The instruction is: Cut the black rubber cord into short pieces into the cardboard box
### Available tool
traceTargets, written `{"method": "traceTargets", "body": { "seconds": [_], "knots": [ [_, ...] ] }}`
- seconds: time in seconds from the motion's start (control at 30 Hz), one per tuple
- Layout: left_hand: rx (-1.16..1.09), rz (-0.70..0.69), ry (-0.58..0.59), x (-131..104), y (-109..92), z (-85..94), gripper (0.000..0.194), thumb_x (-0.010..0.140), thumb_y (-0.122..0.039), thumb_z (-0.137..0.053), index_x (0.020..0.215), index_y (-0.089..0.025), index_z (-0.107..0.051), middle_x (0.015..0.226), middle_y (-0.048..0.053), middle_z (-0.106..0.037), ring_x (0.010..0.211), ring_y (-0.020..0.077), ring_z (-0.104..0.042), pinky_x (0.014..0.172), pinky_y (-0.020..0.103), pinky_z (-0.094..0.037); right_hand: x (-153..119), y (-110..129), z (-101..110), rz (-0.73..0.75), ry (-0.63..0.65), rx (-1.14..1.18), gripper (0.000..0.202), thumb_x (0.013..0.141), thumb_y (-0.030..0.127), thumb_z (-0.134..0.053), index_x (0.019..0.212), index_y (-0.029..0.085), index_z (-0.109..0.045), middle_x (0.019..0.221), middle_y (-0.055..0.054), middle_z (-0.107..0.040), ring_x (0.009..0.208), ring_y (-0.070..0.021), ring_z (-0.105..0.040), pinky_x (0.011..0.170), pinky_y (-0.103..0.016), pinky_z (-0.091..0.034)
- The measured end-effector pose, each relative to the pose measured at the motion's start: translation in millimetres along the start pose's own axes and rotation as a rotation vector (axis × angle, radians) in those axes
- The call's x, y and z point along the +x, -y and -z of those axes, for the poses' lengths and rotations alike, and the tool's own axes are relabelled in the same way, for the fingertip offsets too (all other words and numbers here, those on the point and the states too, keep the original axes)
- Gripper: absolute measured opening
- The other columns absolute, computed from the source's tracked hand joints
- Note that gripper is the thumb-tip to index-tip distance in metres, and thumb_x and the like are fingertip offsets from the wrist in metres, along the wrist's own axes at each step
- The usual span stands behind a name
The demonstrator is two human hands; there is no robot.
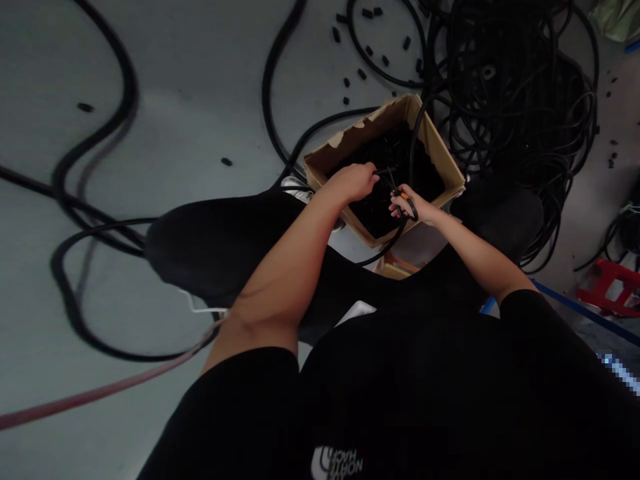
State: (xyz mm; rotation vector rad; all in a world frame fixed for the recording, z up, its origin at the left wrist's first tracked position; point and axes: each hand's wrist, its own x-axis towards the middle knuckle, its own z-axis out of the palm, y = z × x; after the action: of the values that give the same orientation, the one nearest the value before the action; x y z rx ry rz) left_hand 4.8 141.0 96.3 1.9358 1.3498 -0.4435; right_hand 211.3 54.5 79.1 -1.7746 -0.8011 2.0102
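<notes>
Above an open cardboard box point(439, 148), my left hand point(354, 181) is closed around a thin black hose or cable point(383, 172), whose end sticks out to the right. My right hand point(416, 204) grips scissors point(404, 196) with black and orange handles. The scissors' blades point up and left, close to the piece in my left hand. Dark small pieces point(395, 143) fill the bottom of the box; their exact shape is hard to make out. A black hose curves over the box's far rim and down past my right hand.
A large tangle of black hose point(520, 100) lies at the far right. Short cut black pieces point(362, 74) are scattered on the floor. Loose hose point(95, 133) snakes along the left, with a reddish hose point(125, 385) below. A red plastic stool-like object point(607, 287) stands at right.
</notes>
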Motion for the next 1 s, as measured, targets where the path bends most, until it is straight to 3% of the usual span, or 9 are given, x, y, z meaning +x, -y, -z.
{"method": "traceTargets", "body": {
  "seconds": [0.17, 0.47, 0.67, 0.8, 1.0],
  "knots": [
    [-0.006, -0.124, -0.001, 0, -4, -2.6, 0.051, 0.124, -0.033, -0.049, 0.163, -0.017, -0.078, 0.156, 0.020, -0.085, 0.147, 0.0382, -0.080, 0.124, 0.045, -0.061, 10, -2, 2, 0.027, -0.023, 0.000, 0.028, 0.123, 0.020, -0.075, 0.111, 0.026, -0.051, 0.083, 0.005, -0.070, 0.066, -0.0103, -0.072, 0.058, -0.013, -0.056],
    [0.013, -0.199, 0.021, -5, -10, 0.3, 0.048, 0.123, -0.031, -0.048, 0.157, -0.018, -0.080, 0.149, 0.019, -0.087, 0.140, 0.0363, -0.082, 0.114, 0.041, -0.061, 6, 10, 5, 0.027, -0.019, -0.008, 0.026, 0.128, 0.032, -0.072, 0.115, 0.026, -0.051, 0.089, 0.001, -0.076, 0.076, -0.0131, -0.078, 0.061, -0.015, -0.061],
    [0.051, -0.166, 0.049, -8, -10, 3.6, 0.050, 0.124, -0.032, -0.045, 0.160, -0.018, -0.078, 0.153, 0.021, -0.085, 0.144, 0.0386, -0.081, 0.112, 0.042, -0.060, 2, 7, 2, 0.064, -0.021, -0.025, 0.041, 0.121, 0.045, -0.085, 0.110, 0.028, -0.049, 0.072, 0.009, -0.063, 0.058, -0.0118, -0.059, 0.050, -0.015, -0.051],
    [0.053, -0.127, 0.065, -7, -9, 3.0, 0.052, 0.125, -0.034, -0.044, 0.162, -0.020, -0.077, 0.155, 0.020, -0.085, 0.145, 0.0385, -0.080, 0.112, 0.042, -0.061, 3, 1, 1, 0.087, -0.024, -0.027, 0.048, 0.121, 0.051, -0.084, 0.106, 0.029, -0.045, 0.067, 0.011, -0.055, 0.052, -0.0101, -0.049, 0.045, -0.014, -0.043],
    [0.068, -0.087, 0.111, -1, -6, 0.8, 0.055, 0.125, -0.036, -0.043, 0.166, -0.021, -0.076, 0.159, 0.019, -0.084, 0.150, 0.0380, -0.079, 0.114, 0.041, -0.061, 2, -3, 5, 0.087, 0.023, -0.055, 0.049, 0.121, 0.049, -0.084, 0.104, 0.029, -0.042, 0.063, 0.014, -0.051, 0.047, -0.0083, -0.044, 0.042, -0.013, -0.040]
  ]
}}
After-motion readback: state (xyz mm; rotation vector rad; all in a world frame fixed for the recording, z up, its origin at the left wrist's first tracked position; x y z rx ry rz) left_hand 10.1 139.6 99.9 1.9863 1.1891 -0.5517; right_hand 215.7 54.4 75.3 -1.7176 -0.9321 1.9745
